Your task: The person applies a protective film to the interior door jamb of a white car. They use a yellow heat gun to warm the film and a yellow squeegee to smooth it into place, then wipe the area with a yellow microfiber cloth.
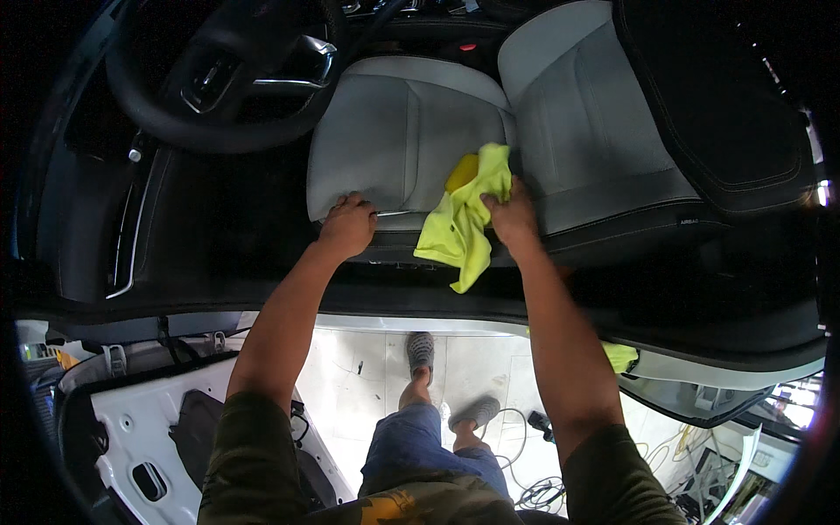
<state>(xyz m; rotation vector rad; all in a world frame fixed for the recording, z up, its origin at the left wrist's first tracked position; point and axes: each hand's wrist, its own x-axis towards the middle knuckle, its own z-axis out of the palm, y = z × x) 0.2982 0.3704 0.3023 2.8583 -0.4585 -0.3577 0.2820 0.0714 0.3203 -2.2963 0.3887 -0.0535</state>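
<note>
My left hand point(348, 223) rests on the front-left part of the grey seat cushion point(367, 131), near its dark side edge, fingers apart and slightly bent. A thin pale strip shows beside its fingertips; I cannot tell what it is. My right hand point(512, 212) is closed on a bright yellow-green cloth point(459, 232), which hangs crumpled over the cushion's edge near the grey backrest point(577, 114). A darker yellow pad or sponge point(460, 173) shows among the cloth's upper folds, partly hidden.
The steering wheel point(219, 136) is at upper left. An open white door point(149, 420) stands at lower left. The dark sill point(402, 289) crosses in front of me. Beside my feet lie cables point(542, 490) and a black object point(541, 427). Another yellow-green cloth point(619, 357) shows at right.
</note>
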